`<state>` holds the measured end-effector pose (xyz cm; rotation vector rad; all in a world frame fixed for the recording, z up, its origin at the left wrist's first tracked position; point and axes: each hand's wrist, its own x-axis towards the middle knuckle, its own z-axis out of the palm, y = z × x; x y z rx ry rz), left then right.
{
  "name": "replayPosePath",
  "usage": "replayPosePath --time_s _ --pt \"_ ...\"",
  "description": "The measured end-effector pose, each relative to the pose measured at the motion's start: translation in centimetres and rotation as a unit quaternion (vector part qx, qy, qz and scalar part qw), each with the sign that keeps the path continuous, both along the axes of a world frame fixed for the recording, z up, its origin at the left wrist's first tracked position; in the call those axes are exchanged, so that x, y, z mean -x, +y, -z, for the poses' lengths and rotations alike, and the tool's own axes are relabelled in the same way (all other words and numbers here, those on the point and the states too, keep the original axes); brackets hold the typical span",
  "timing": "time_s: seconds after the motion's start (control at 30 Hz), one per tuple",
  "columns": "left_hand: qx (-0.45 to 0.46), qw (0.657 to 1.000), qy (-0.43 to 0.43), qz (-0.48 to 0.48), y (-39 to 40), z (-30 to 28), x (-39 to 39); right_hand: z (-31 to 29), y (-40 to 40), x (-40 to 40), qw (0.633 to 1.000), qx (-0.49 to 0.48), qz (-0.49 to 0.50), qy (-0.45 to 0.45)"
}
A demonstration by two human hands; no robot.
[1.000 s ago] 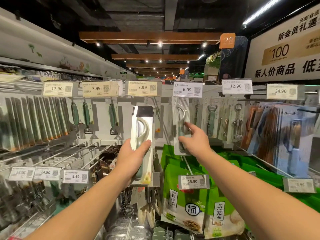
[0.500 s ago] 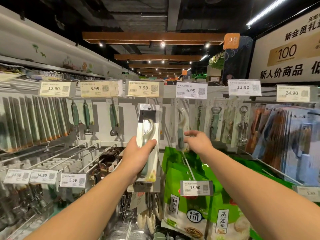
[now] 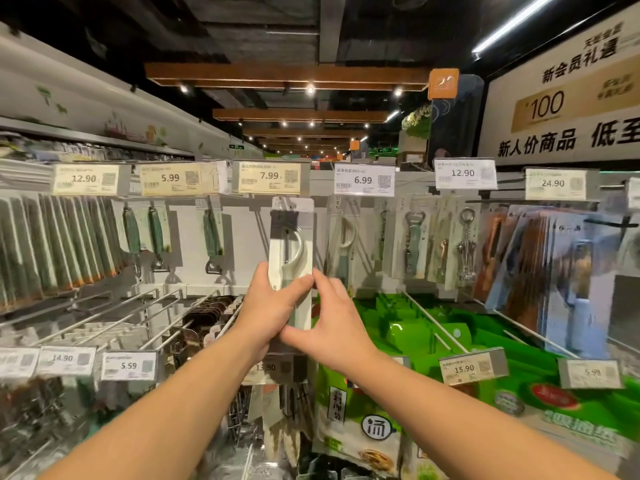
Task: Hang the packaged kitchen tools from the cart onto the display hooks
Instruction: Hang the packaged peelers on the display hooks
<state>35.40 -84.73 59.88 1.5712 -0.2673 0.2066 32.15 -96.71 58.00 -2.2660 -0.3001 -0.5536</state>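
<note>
Supermarket pegboard wall [image 3: 194,237] ahead, both hands gripping one upright white-carded clear-blister peeler pack [image 3: 291,244] under the 7.99 price tag [image 3: 270,176]: left hand [image 3: 268,306] fingers wrapped round it, right hand [image 3: 332,320] pinching its lower edge

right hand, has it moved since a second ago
Yes. The right hand has left the peeler pack hanging under the 6.99 tag and gone leftward to the packaged peeler under the 7.99 tag, which the left hand holds.
</note>
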Motion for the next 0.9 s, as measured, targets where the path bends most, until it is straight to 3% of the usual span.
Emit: replayPosePath --time_s 0.47,0.6,0.9 --pt "0.042 0.995 0.091 -0.009 1.4 -0.2 1.6 -0.1 1.0 0.1 0.994 -0.103 0.012 0.036" --pt "-0.014 0.995 0.092 -0.037 1.9 -0.2 1.7 0.3 0.1 0.3 0.994 -0.101 0.037 0.006" --pt "-0.026 0.994 0.092 -0.047 3.7 -0.3 2.2 1.5 -4.0 1.3 0.988 -0.081 0.096 -0.086"
